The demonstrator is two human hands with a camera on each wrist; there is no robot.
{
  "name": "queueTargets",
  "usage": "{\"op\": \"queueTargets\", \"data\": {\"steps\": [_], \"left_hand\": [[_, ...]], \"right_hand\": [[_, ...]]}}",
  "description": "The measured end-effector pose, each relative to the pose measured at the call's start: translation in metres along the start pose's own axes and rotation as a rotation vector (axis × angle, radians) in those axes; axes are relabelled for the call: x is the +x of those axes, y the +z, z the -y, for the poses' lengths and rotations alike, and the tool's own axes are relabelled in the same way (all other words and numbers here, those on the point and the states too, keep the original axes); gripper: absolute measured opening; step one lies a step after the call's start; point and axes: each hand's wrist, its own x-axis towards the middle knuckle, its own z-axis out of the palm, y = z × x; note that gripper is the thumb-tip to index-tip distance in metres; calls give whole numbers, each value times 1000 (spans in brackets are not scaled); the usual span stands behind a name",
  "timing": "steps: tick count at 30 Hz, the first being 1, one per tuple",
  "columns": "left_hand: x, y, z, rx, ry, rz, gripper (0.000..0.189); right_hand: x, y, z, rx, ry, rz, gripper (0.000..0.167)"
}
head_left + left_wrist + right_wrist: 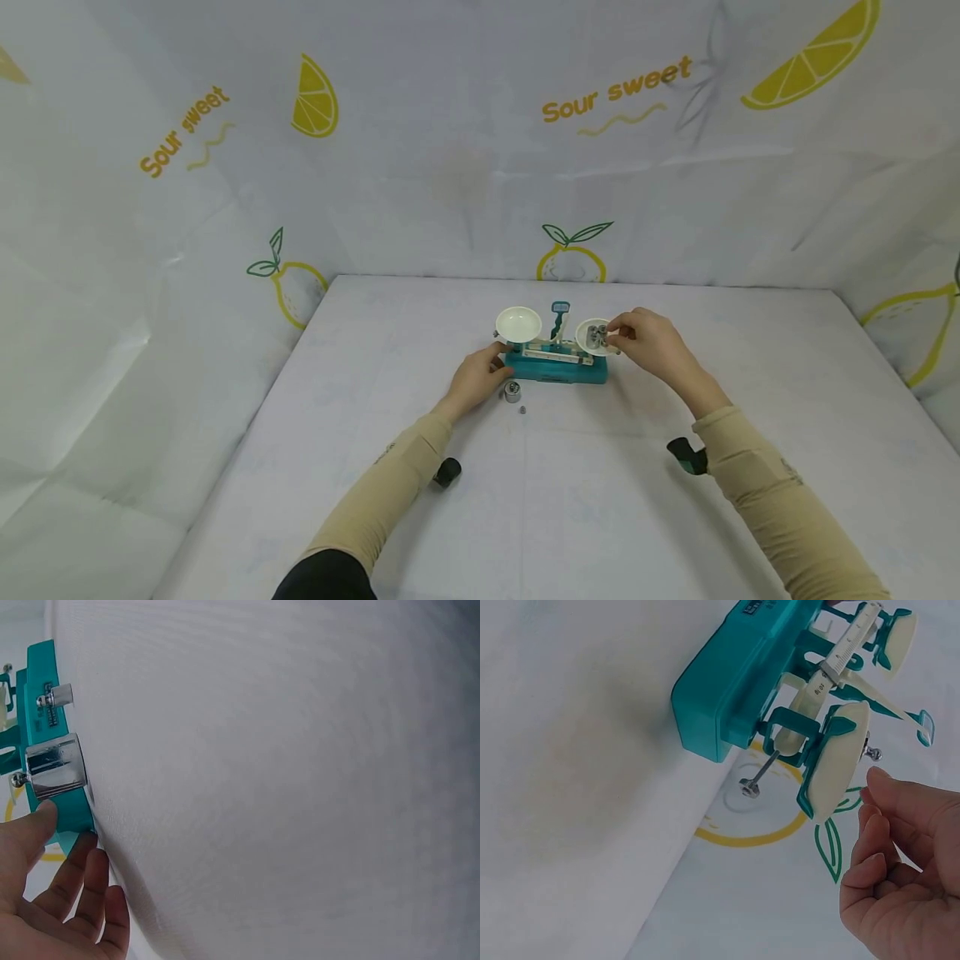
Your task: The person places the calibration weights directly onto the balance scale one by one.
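Note:
A teal balance scale [555, 369] with two cream pans stands on the white table. At its left end, my left hand [477, 379] grips the base, with the thumb [43, 821] on the near side. A large shiny metal weight [56, 766] and a smaller one [60, 695] stand before the base. My right hand [651, 340] is at the right pan [841, 761], thumb and forefinger tips close together. Metal weights [595, 337] sit in that pan; one knob [873, 754] shows just beyond my thumb. Whether something small is between those fingertips is hidden.
The left pan [518, 324] shows nothing on it. A tiny weight [522, 410] lies in front of the scale. Behind the table [570, 500] hangs a white cloth [450, 183] printed with lemons. Dark wrist-camera mounts [447, 472] project from both forearms.

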Motion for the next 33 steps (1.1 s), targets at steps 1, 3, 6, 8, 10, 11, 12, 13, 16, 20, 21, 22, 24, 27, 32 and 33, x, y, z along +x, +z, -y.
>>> {"op": "queueTargets", "data": {"steps": [1, 3, 6, 8, 10, 11, 12, 13, 16, 20, 21, 22, 24, 27, 32, 33], "left_hand": [[0, 0, 0, 2, 0, 0, 40], [1, 1, 0, 5, 0, -1, 40], [0, 1, 1, 6, 0, -4, 40], [0, 1, 2, 9, 2, -6, 40], [0, 1, 1, 10, 4, -6, 40], [0, 1, 1, 11, 5, -6, 39], [0, 0, 1, 11, 6, -6, 39], [0, 0, 1, 11, 7, -5, 39], [0, -1, 0, 8, 8, -3, 39], [0, -1, 0, 7, 11, -1, 39], [0, 0, 0, 6, 11, 0, 39], [0, 0, 0, 6, 12, 0, 39], [0, -1, -1, 5, 10, 1, 39], [-1, -1, -1, 7, 4, 4, 39], [-1, -2, -2, 6, -1, 6, 40], [-1, -2, -2, 5, 0, 6, 40]], "right_hand": [[-1, 0, 0, -1, -4, -4, 20], [-1, -2, 2, 1, -14, -10, 20], [-3, -3, 4, 1, -22, -16, 20], [-5, -4, 6, 4, -24, -15, 20], [-7, -4, 7, 9, -24, -13, 20], [-8, -4, 7, 12, -25, -12, 20], [-9, -4, 8, 16, -27, -10, 20], [-10, -4, 9, 22, -28, -8, 20], [-15, -3, 10, 36, -34, -4, 19], [-22, -1, 12, 62, -40, 10, 18], [-24, -1, 13, 68, -42, 16, 19], [-26, -1, 13, 74, -46, 21, 19], [-29, -1, 13, 75, -55, 31, 20], [-34, -2, 14, 67, -59, 42, 20], [-38, 0, 11, 58, -46, 65, 18], [-39, 1, 10, 58, -42, 70, 18]]}}
